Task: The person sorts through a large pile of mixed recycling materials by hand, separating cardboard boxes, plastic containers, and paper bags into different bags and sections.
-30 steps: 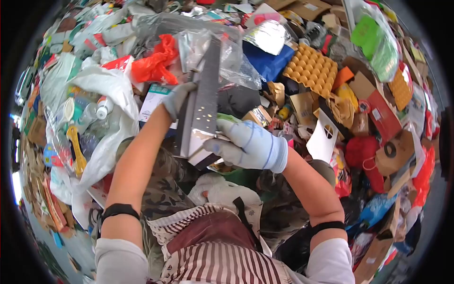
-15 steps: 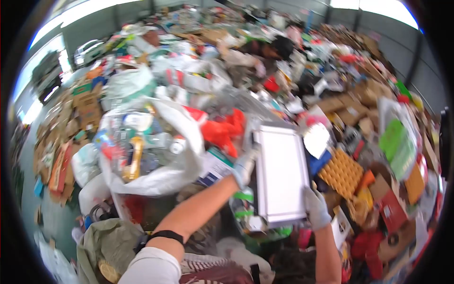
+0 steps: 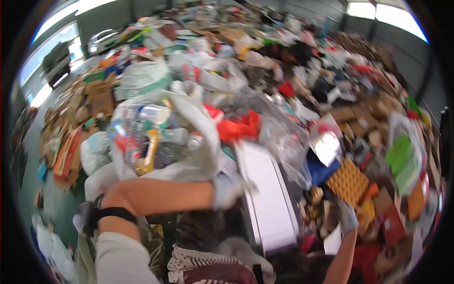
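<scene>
My left hand (image 3: 231,191), in a pale glove, is at the left edge of a white rectangular panel (image 3: 267,196) with a dark border. Its fingers are smeared by motion, so their grip is unclear. The panel leans in front of my body, its top tilted to the left. My right hand (image 3: 347,217), gloved in grey, is apart from the panel, over the waste at the right. Its fingers are blurred against the dark items. A white piece (image 3: 333,240) lies just below it.
A large white sack (image 3: 208,118) of plastic bottles stands left of the panel. Red plastic (image 3: 239,127) and clear film (image 3: 286,146) lie beyond it. At the right are a yellow egg tray (image 3: 347,181) and a red box (image 3: 391,222). Flattened cardboard (image 3: 68,154) covers floor at the left.
My right hand has let go of the panel and moved right. The panel has tilted and shifted slightly left and down. My left forearm has swung to nearly level, and the view has shifted.
</scene>
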A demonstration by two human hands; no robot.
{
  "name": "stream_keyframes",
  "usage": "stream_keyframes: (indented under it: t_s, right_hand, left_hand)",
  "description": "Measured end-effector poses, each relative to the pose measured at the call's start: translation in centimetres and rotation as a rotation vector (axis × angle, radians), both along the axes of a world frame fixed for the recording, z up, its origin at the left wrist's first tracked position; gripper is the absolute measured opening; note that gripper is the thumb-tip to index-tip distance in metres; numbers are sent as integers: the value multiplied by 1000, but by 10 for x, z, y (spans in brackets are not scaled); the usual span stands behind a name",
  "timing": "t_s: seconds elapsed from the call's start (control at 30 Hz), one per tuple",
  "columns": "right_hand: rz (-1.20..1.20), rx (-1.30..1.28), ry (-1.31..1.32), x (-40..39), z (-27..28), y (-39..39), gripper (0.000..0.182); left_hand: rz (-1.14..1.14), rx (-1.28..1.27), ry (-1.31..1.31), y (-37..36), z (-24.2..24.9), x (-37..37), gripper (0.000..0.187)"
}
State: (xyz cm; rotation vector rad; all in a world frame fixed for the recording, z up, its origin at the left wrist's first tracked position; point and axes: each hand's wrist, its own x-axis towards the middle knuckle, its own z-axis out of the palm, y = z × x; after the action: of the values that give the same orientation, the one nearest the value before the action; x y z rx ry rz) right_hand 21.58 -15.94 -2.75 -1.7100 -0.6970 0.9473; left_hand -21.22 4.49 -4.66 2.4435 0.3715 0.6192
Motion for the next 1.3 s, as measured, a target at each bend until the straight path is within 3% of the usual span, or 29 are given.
stream_keyframes:
  t_s: [0.03,0.07,0.1,0.17,0.23,0.33,0.4,0.43,0.47,0.53,0.57,0.63,0.7,0.73,0.77,0.83,0.97,1.03,1.07,1.1,1.17,1.23,1.3]
  right_hand:
    - [72,69,-24,25,-17,-10,29]
    - [111,-1,-136,42,-18,-23,29]
    - [87,-22,-49,37,6,-41,29]
    - [-144,-96,12,45,20,-72,27]
    - [-306,-139,23,69,-5,-115,26]
    - [-509,-326,-115,86,-57,-159,34]
    - [-585,-454,-510,103,-132,-180,68]
    - [-507,-525,-559,98,-152,-178,85]
    - [-476,-720,-908,73,-158,-165,90]
    - [-225,-1057,-775,33,-159,-133,120]
    - [-55,-1174,-851,21,-155,-126,113]
    - [-78,-1223,-1130,36,-200,-138,95]
    - [-294,-985,-781,90,-239,-164,69]
    - [-312,-977,-1000,93,-227,-170,53]
    - [-324,-936,-895,92,-186,-169,41]
    - [-481,-732,-1087,108,-156,-175,25]
    - [-329,-796,-1222,103,-35,-162,26]
    - [-322,-540,-1365,101,8,-163,18]
    - [-434,-41,-1209,92,35,-155,15]
    - [-665,156,-677,79,69,-141,17]
    - [-647,176,-693,65,127,-131,22]
    - [-404,348,-742,39,159,-111,21]
    - [-452,307,-539,7,168,-87,22]
  left_hand:
    - [213,66,-19,67,52,-22,27]
    - [450,-55,-156,139,111,-46,26]
    - [559,-246,-377,205,170,-71,26]
    - [473,-579,-858,279,279,-111,25]
    - [360,-648,-1052,250,311,-86,25]
    - [191,-828,-959,178,239,-27,24]
    - [123,-993,-802,138,164,19,24]
    - [98,-1104,-702,110,123,47,24]
    - [74,-1231,-589,78,82,75,24]
    - [75,-1511,-331,21,12,129,25]
    - [218,-1648,-275,0,-7,152,28]
    - [265,-1693,-34,-15,-19,170,35]
    - [110,-1664,2,-18,-11,175,39]
    - [119,-1668,0,-14,-13,177,39]
    - [110,-1659,15,-8,-15,178,38]
    - [106,-1659,11,-1,-19,183,37]
    - [0,-1491,124,-26,-1,204,42]
    - [51,-1426,213,-38,0,210,47]
    - [57,-1437,197,-40,0,213,47]
    - [9,-1329,221,-43,-1,215,53]
    - [-44,-1219,240,-55,-10,221,60]
    - [-22,-972,90,-60,-22,229,76]
    - [-200,-1132,-213,-67,-2,227,88]
